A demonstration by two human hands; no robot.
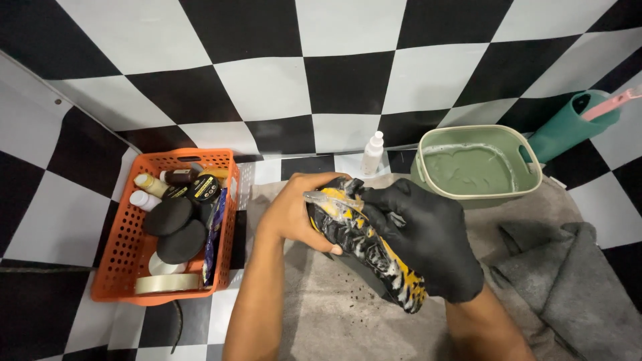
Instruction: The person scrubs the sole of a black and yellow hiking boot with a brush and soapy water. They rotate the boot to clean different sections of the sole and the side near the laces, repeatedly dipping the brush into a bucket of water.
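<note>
I see both hands on a shoe [366, 251] held up over a grey mat [334, 314] at the middle of the view. The shoe is black with yellow and white markings, and it lies on a slant, one end high near the bare hand, the other low toward the right forearm. Its surface looks wet and foamy.

My left hand [294, 214] is bare. Its fingers are curled shut around the upper end of the shoe, thumb tucked under the edge. A clear brush handle [328, 198] shows against that end; I cannot tell which hand grips it.

My right hand [428, 241] wears a black glove. It wraps over the far side of the shoe, fingers bent closed against it, so the shoe is clamped between both hands.

Left of the hands sits an orange basket [120, 267] with small bottles, two black round pads [175, 228] and a roll of tape [167, 283]. Behind the shoe stands a small white bottle [372, 154]. To its right is a green tub [528, 184] holding cloudy water. A grey cloth [568, 274] lies crumpled at the right, touching the mat. The floor and wall are black and white checks.
</note>
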